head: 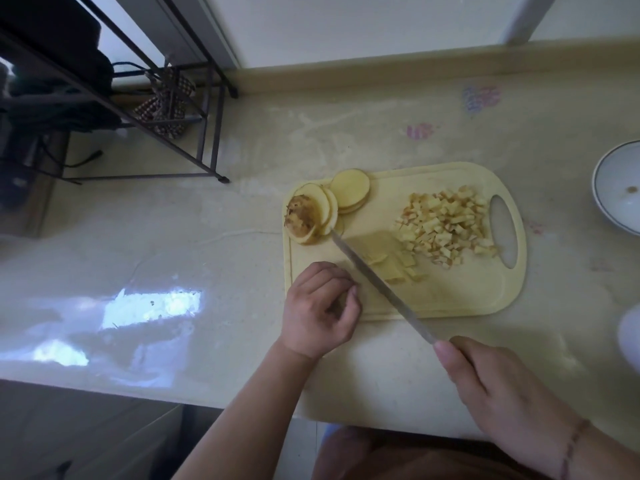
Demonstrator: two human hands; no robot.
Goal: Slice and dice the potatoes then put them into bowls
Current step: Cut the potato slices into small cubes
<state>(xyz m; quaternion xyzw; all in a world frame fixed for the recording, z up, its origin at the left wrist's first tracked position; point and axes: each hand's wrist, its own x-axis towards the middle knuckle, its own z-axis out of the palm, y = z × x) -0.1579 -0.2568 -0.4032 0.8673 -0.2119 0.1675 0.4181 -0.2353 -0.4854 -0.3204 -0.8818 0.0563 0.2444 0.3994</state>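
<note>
On the cutting board (450, 299), right hand (502, 386) grips knife (377, 285); left hand (320, 310) curled, empty.

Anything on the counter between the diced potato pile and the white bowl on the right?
Nothing visible. The diced potato pile lies by the cutting board's handle hole; beyond that edge only bare counter shows before the bowl.

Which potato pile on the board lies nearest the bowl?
The diced pile, beside the board's handle hole; the round slices lie at the far end, the strips between.
</note>
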